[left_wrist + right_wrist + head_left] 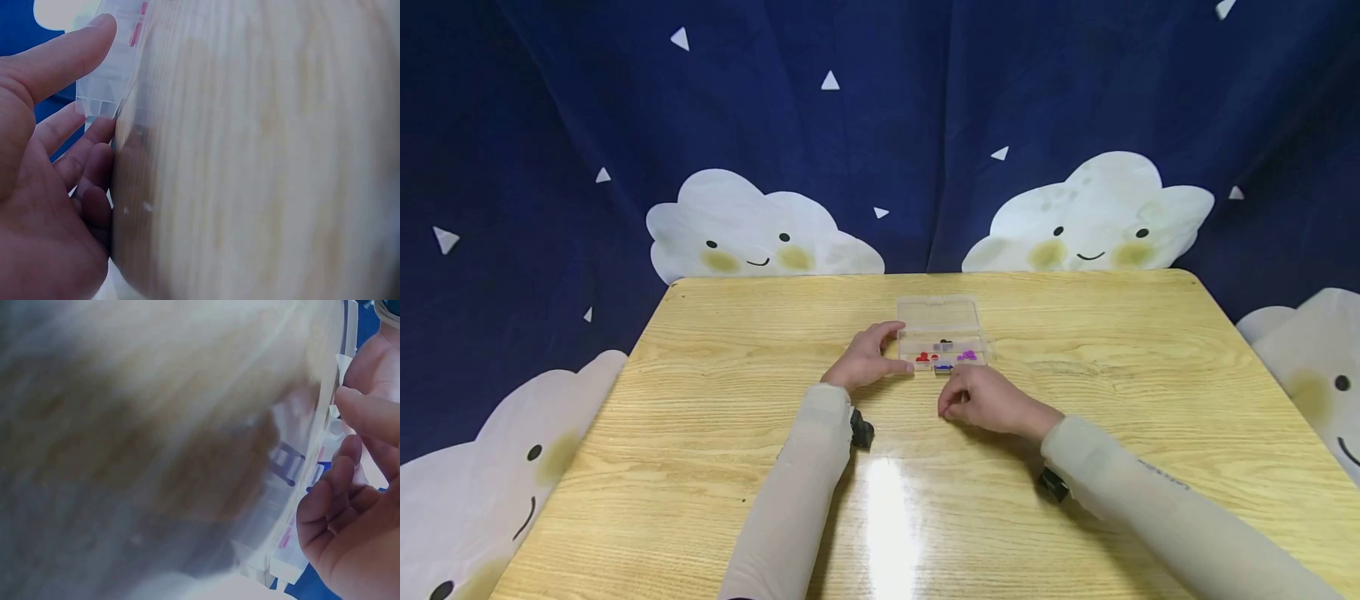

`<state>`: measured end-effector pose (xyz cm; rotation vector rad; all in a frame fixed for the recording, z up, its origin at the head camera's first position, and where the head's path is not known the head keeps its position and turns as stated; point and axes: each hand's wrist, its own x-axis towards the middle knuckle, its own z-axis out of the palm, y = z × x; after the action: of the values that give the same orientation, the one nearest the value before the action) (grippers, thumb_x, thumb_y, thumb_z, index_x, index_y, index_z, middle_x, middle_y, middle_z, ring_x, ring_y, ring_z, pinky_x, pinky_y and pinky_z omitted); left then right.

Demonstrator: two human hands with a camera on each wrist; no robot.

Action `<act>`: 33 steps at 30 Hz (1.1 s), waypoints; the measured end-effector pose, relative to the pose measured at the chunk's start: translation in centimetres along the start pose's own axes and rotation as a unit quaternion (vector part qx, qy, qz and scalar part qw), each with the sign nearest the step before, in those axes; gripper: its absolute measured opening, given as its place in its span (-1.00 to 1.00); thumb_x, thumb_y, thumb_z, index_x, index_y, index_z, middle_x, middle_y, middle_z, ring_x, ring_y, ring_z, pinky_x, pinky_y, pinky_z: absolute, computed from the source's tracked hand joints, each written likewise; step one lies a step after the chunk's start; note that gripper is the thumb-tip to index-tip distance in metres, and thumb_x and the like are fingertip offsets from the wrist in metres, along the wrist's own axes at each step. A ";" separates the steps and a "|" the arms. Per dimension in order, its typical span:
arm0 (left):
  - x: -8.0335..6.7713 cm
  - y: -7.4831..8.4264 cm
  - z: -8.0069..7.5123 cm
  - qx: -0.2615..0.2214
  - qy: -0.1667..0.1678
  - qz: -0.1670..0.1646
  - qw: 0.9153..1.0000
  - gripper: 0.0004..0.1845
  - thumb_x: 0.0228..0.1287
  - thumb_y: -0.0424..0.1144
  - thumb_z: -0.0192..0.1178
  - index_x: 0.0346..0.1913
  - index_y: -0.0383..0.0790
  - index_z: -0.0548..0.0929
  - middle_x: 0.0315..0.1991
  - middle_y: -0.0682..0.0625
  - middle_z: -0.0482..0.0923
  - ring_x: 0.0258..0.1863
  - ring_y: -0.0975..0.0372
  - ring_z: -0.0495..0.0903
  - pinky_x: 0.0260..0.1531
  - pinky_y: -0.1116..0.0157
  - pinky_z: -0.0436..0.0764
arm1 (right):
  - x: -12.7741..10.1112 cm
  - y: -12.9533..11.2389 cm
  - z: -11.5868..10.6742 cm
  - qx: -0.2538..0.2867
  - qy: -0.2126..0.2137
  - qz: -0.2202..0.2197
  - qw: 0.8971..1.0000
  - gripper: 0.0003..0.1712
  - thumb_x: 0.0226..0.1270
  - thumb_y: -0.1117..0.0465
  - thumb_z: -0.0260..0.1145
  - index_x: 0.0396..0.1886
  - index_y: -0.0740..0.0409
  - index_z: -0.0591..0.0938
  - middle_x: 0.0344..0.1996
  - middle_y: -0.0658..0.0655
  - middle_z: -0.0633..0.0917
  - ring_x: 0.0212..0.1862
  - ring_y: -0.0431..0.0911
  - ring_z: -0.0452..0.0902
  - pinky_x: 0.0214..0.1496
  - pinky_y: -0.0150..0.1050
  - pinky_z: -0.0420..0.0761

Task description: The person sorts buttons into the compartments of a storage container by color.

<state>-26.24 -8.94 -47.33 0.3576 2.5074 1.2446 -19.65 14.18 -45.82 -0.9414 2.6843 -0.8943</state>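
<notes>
An open clear plastic box [938, 313] lies on the table, its lid tipped back away from me. Small red pieces [922, 357], purple pieces [967, 356] and dark pieces [944, 343] sit in its compartments. My left hand [863, 357] holds the box's left end, thumb at the front corner and forefinger at the back. A small dark-blue piece [943, 368] shows at the box's front edge. Just in front of it, my right hand [988, 400] hovers low over the table, fingers loosely curled. In the right wrist view, thumb and fingers [315, 509] are apart with nothing visible between them.
The wooden table [722, 333] reaches to a dark-blue curtain [910, 108] with white cloud prints along its back and sides. A bright light reflection [889, 525] lies on the tabletop between my forearms. Each wrist carries a small black device [861, 430].
</notes>
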 end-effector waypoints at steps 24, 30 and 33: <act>-0.2 0.0 0.0 -0.017 -0.010 0.002 1.000 -0.15 0.18 -0.14 0.43 0.51 0.00 0.27 0.41 -0.08 0.32 0.23 0.05 0.34 0.27 0.05 0.41 | 0.4 1.2 -5.0 0.015 0.067 0.054 0.996 -0.89 0.26 0.38 0.36 -0.33 0.15 0.79 -0.35 0.07 0.69 -0.38 -0.16 0.40 -0.34 -0.34 0.43; -0.1 0.0 -0.1 -0.011 -0.010 0.001 1.000 -0.14 0.17 -0.12 0.44 0.51 0.02 0.27 0.41 -0.07 0.32 0.21 0.05 0.34 0.25 0.05 0.42 | 0.6 1.6 -5.5 0.007 0.072 0.067 0.995 -0.86 0.28 0.39 0.33 -0.31 0.15 0.80 -0.32 0.08 0.70 -0.37 -0.15 0.38 -0.32 -0.31 0.42; -0.1 -0.1 -0.1 -0.012 -0.010 -0.002 1.000 -0.14 0.17 -0.13 0.44 0.51 0.02 0.27 0.41 -0.06 0.32 0.20 0.05 0.33 0.24 0.05 0.41 | 0.8 2.0 -5.5 0.006 0.075 0.076 0.994 -0.84 0.29 0.39 0.32 -0.31 0.13 0.80 -0.32 0.09 0.70 -0.37 -0.13 0.38 -0.31 -0.31 0.42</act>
<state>-26.16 -9.09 -47.36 0.3590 2.4727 1.2620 -23.12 17.63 -42.46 -0.6799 2.8261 -0.9834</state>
